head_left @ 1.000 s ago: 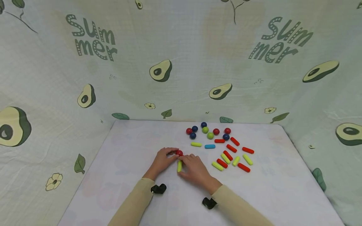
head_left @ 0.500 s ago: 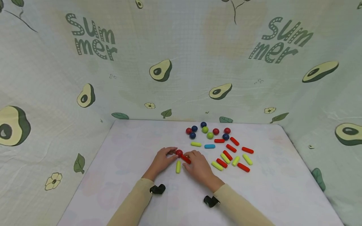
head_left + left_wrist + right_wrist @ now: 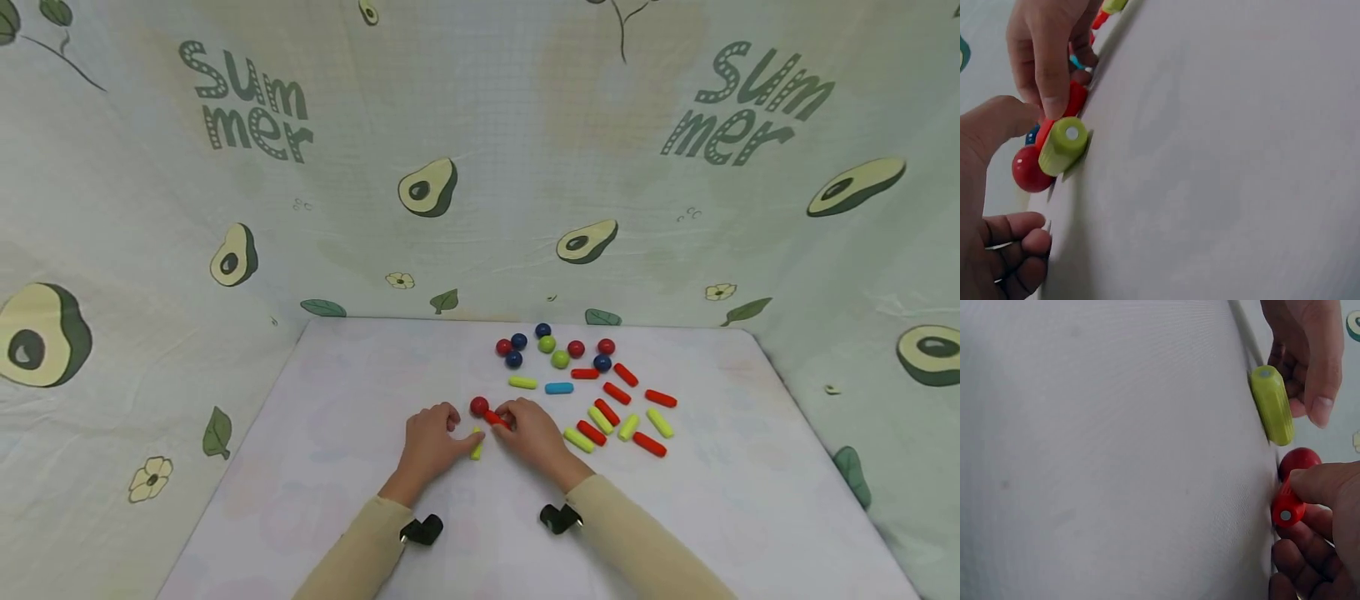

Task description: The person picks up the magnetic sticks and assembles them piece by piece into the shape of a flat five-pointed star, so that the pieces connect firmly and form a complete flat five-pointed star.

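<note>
My right hand (image 3: 534, 435) pinches a red magnetic rod (image 3: 494, 418) between thumb and fingers, low over the table. The rod's far end meets a red ball (image 3: 479, 406), and a grey disc shows in its near end in the right wrist view. My left hand (image 3: 431, 446) holds nothing; its thumb is stretched out and its other fingers are loosely bent. That thumb overlaps a yellow-green rod (image 3: 476, 451) in the head view, while in the right wrist view a gap shows between the hand and this rod (image 3: 1272, 406).
Behind lie several balls, among them a dark blue ball (image 3: 543, 331), a green ball (image 3: 560, 359) and a red ball (image 3: 606, 346). Several loose red and yellow-green rods (image 3: 661, 422) and a blue rod (image 3: 558, 388) are to the right. A patterned cloth (image 3: 495, 275) hangs behind the table.
My left hand has let go of the red ball and drawn back toward me, its thumb now at the yellow-green rod. My right hand keeps the red rod at the ball, having shifted slightly right earlier.
</note>
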Action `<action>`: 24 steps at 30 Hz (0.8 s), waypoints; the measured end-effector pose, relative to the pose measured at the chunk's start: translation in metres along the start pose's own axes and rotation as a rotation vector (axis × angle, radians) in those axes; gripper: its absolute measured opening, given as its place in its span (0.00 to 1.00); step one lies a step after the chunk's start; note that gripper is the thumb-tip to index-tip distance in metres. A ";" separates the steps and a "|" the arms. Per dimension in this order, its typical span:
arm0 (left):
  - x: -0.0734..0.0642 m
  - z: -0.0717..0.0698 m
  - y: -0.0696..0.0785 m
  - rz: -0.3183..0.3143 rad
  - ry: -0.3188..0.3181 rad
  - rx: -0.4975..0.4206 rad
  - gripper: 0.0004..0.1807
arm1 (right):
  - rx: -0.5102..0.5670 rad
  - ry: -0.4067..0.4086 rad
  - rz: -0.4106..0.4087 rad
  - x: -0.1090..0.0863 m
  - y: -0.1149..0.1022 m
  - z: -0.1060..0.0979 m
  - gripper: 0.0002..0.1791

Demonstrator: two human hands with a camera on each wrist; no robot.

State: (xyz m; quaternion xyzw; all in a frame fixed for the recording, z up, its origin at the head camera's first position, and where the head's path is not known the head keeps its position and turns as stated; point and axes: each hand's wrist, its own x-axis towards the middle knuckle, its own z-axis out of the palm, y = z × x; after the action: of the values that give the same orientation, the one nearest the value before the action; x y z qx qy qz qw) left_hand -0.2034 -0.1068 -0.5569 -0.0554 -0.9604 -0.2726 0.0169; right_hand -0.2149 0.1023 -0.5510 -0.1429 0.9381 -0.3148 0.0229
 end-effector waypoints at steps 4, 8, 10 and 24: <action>-0.008 0.001 0.012 -0.008 -0.003 0.122 0.25 | 0.000 0.007 0.001 -0.001 -0.001 -0.002 0.15; -0.010 0.001 0.019 -0.003 -0.018 0.189 0.21 | 0.007 0.003 0.011 -0.003 -0.002 -0.003 0.16; -0.009 0.001 0.019 0.007 -0.027 0.185 0.18 | 0.006 -0.004 0.018 -0.003 -0.003 -0.003 0.16; 0.001 0.004 0.006 -0.060 0.102 -0.042 0.12 | 0.032 -0.029 0.032 -0.006 -0.002 -0.004 0.18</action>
State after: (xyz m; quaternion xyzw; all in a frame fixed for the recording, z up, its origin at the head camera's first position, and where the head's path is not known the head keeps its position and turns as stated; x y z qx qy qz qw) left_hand -0.2038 -0.0997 -0.5572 -0.0131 -0.9535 -0.2957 0.0565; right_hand -0.2096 0.1046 -0.5472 -0.1320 0.9346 -0.3272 0.0440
